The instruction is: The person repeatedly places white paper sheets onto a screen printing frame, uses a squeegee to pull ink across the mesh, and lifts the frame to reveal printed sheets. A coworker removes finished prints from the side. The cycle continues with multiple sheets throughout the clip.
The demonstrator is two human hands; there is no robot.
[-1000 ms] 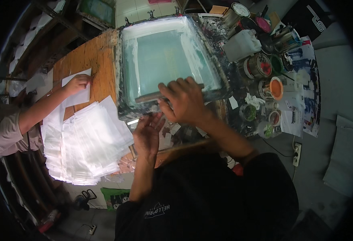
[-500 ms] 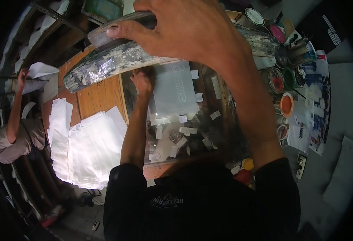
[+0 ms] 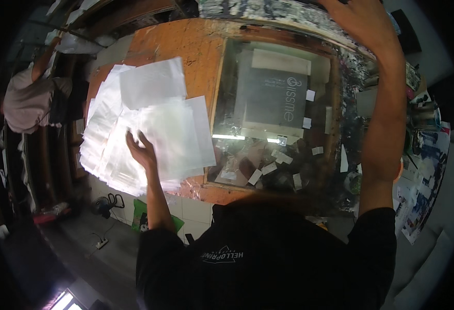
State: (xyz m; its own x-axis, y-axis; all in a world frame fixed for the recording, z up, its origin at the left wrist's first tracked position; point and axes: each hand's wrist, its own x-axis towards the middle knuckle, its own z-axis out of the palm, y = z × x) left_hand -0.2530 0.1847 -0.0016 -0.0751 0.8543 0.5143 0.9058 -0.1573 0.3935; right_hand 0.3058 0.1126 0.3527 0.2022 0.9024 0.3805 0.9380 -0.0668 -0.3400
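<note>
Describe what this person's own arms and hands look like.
Short black sleeves of a black shirt with a pale print leave the forearms bare. The left hand and right hand show no gloves; no wristband is visible.

Stacked sheets [image 3: 178, 142] look thin and smooth; paper or plastic, uncertain. Tabletop [image 3: 185, 46] is worn wood; inset pane [image 3: 317, 135] is glossy, glass-like. Frame edge [image 3: 273, 11] is rough, paint-crusted. Shirt [image 3: 273, 279] is matt cloth.
</note>
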